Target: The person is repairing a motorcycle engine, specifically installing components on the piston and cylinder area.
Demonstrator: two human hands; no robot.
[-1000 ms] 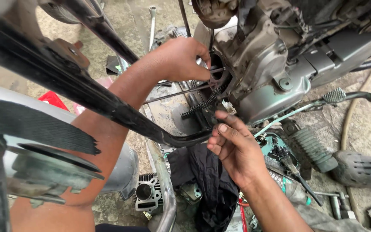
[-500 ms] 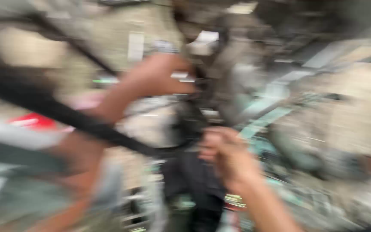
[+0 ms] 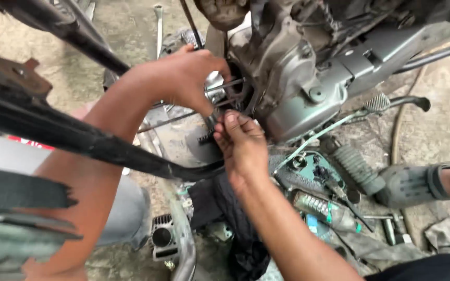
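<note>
My left hand is curled over the long studs that stick out of the grey engine case, fingers closed round them at the mouth of the case; my right hand comes up from below with its fingertips pinched at the same spot, though I cannot tell what, if anything, they hold, since my own fingers hide it. The risk I see is a small part slipping from that pinch and dropping into the clutter on the ground, or my knuckles scraping the stud ends, because both hands crowd one tight opening. The black frame tube crosses over my left forearm and limits how I can swing it. Below lie a finned cylinder, a black cloth, a green-labelled spray can and a footpeg rubber; a sandalled foot rests at the right.
</note>
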